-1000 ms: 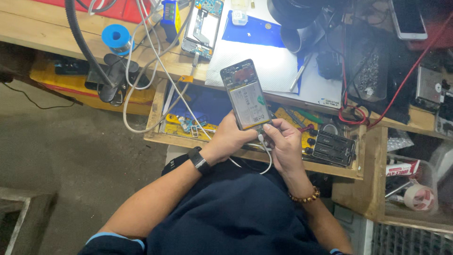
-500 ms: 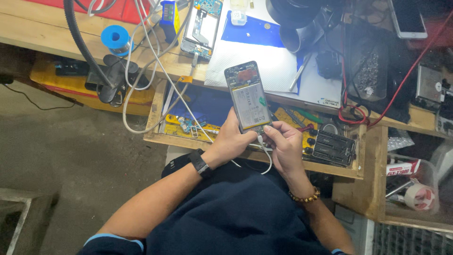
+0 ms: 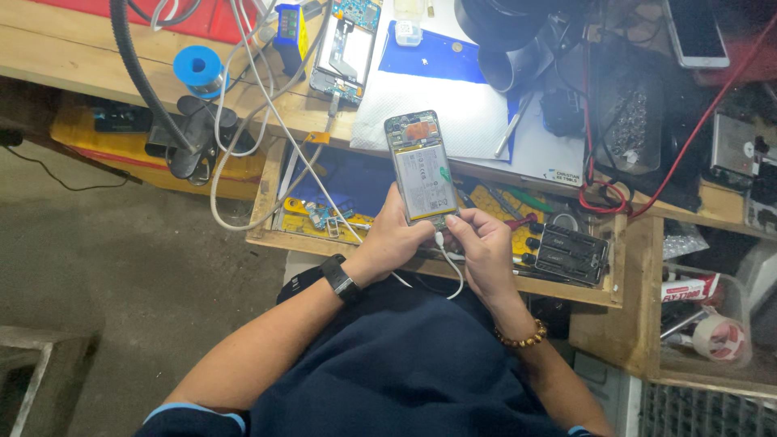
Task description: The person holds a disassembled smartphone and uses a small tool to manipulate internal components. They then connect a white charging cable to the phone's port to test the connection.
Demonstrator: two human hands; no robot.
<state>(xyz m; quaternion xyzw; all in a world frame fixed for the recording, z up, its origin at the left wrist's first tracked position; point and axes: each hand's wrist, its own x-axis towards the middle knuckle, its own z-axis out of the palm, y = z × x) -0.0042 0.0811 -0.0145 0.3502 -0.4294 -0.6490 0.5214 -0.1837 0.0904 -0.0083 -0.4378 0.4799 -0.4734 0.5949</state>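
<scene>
Phone: the opened phone [image 3: 420,168] with its back off is held up over the open drawer [image 3: 267,190], its top at 12 o'clock.
Change: it sits a bit straighter than a moment ago.
Left hand: left hand [image 3: 394,239] grips the phone's bottom.
Right hand: right hand [image 3: 483,247] pinches the white cable [image 3: 450,267] at the phone's bottom, at 6 o'clock.
Meaning: the plug looks nearly in.
Nearby: another open phone [image 3: 348,44] lies at 11 o'clock.
</scene>
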